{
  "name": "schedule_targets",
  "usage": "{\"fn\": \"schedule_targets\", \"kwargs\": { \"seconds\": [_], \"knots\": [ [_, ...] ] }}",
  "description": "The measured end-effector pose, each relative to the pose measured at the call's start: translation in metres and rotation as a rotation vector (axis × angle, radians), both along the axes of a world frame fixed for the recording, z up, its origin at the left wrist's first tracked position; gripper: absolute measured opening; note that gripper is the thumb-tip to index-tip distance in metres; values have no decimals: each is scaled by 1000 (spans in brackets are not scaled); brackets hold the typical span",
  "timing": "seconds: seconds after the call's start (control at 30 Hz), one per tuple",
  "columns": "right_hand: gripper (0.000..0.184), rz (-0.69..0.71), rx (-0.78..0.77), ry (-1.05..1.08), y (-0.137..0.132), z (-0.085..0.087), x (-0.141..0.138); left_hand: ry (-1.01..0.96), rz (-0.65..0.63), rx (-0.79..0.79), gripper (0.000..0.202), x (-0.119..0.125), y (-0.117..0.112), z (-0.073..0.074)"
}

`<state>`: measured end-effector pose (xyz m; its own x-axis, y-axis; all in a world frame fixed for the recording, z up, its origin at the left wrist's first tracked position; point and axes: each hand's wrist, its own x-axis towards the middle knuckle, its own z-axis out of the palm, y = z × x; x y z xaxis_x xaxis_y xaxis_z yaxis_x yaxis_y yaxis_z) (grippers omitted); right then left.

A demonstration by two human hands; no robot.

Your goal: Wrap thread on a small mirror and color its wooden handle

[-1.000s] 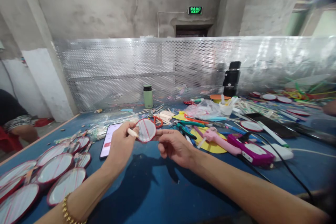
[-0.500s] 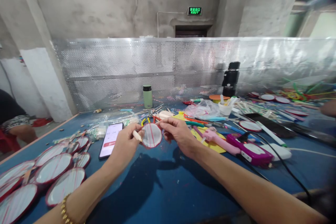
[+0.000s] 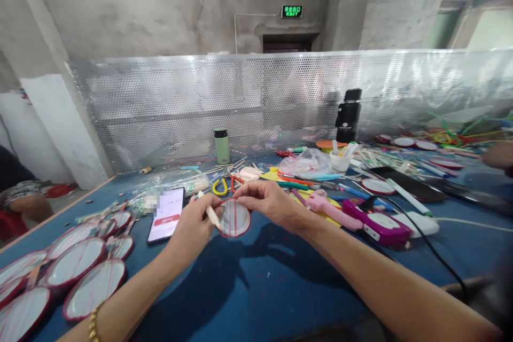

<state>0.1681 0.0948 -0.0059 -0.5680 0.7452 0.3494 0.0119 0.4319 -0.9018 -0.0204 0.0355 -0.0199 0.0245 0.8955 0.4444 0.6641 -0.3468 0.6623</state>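
At one o'clock of the small disc (image 3: pixel 235 220), the right hand (image 3: pixel 264 203) hides the rim. At nine o'clock from it, pixelation (image 3: pixel 157 201) covers the phone's (image 3: pixel 166 231) edge. At eight o'clock in view, a large disc (image 3: pixel 24 311) is cut off; at three, a blurred co-worker's hand (image 3: pixel 499 156).

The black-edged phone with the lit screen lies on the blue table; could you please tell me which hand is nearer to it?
Left. The left hand is just right of the phone; the right hand is farther right, at the round, red-rimmed disc.
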Motion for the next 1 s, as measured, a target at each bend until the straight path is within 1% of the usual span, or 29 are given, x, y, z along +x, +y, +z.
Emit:
{"fn": "schedule_targets", "kwargs": {
  "seconds": [0.23, 0.57, 1.0],
  "knots": [
    [22, 29, 37, -14, 0, 1, 0, 11, -1, -13, 18, 0, -1, 1],
    [24, 32, 57, 4, 4, -2, 2, 37, -1, -30, 19, -1, -1, 0],
    [23, 24, 4, 36, 1, -1, 1, 52, 7, -21, 20, -1, 0, 1]
  ]
}}
